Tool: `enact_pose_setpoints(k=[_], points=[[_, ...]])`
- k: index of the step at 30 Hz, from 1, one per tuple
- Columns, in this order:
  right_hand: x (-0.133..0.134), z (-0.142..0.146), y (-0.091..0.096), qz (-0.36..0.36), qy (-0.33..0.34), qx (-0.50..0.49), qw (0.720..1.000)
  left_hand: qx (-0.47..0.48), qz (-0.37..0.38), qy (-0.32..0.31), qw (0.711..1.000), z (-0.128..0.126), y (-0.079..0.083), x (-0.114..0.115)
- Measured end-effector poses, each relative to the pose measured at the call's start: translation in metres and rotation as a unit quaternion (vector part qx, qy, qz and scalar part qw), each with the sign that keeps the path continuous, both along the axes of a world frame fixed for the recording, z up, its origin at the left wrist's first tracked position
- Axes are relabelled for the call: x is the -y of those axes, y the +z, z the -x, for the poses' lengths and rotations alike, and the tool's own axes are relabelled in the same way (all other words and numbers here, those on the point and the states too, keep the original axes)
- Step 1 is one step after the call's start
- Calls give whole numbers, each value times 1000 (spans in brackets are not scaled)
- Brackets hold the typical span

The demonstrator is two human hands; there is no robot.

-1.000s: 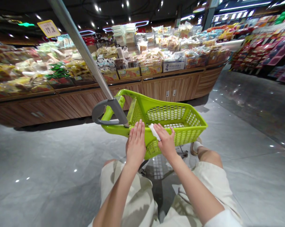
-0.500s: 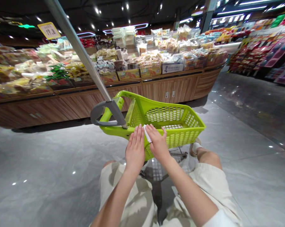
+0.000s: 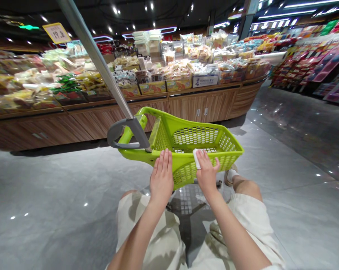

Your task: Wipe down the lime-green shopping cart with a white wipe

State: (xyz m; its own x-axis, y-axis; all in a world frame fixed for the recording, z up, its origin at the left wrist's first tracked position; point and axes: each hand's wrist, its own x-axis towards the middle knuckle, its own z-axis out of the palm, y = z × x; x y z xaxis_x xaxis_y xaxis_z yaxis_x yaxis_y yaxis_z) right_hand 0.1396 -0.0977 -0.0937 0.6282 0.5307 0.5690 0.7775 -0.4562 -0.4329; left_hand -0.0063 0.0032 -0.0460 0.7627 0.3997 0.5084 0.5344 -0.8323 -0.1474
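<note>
A: What are the fingers doing?
B: The right hand's (image 3: pixel 207 176) fingers press a white cloth (image 3: pixel 196 159) to the cart's near rim, one digit held apart. The left hand (image 3: pixel 162 178) lies flat there, fingers together, with nothing visible in its grip.

A: Why flat?
B: Probably to steady the side while the other hand bears down.

A: And the cart?
B: The green cart (image 3: pixel 183 159) stands sideways on the floor (image 3: pixel 59 198), right before the knees, so its near side falls within easy reach.

A: Anything in the way?
B: A metal pole (image 3: pixel 102 67) slants across the view, its grey loop handle (image 3: pixel 142 135) overlapping the cart's handle end; I can't tell if they touch. Beyond, a wooden display stand (image 3: pixel 186 107) full of packets (image 3: pixel 180 69) closes off the far side.
</note>
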Motion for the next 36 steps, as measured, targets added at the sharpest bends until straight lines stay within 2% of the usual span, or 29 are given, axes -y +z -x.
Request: enact_pose_setpoints(k=[3, 6, 10, 13, 15, 17, 19, 22, 25, 29, 33, 36], points=[[-30, 31, 22, 20, 117, 16, 993, 3, -6, -1, 1000, -1, 0, 1], [-40, 45, 29, 18, 155, 29, 987, 2, -8, -3, 1000, 0, 0, 1], [-16, 21, 6, 12, 101, 42, 994, -6, -5, -3, 1000, 1, 0, 0], [9, -8, -14, 3, 12, 27, 1000, -6, 1, -4, 1000, 1, -1, 0], [16, -17, -18, -1, -40, 9, 999, -5, 2, -2, 1000, 1, -2, 0], [10, -13, -12, -8, -50, -7, 999, -6, -1, 1, 1000, 0, -2, 1], [-5, 3, 1, -10, 0, -10, 1000, -8, -5, 2, 1000, -1, -2, 2], [-32, 32, 22, 1, 126, 7, 992, -11, -9, 6, 1000, -1, -1, 2], [-41, 43, 31, 3, 171, 11, 985, -14, -9, 7, 1000, 0, 1, 2], [-17, 15, 11, 6, 135, 11, 991, -15, -5, 2, 1000, 1, 0, 1], [11, -19, -12, -13, 21, 6, 1000, 2, 8, -3, 1000, 1, -2, 0], [6, -15, -8, -31, -36, -15, 999, 8, 7, -7, 1000, 1, -3, 1]])
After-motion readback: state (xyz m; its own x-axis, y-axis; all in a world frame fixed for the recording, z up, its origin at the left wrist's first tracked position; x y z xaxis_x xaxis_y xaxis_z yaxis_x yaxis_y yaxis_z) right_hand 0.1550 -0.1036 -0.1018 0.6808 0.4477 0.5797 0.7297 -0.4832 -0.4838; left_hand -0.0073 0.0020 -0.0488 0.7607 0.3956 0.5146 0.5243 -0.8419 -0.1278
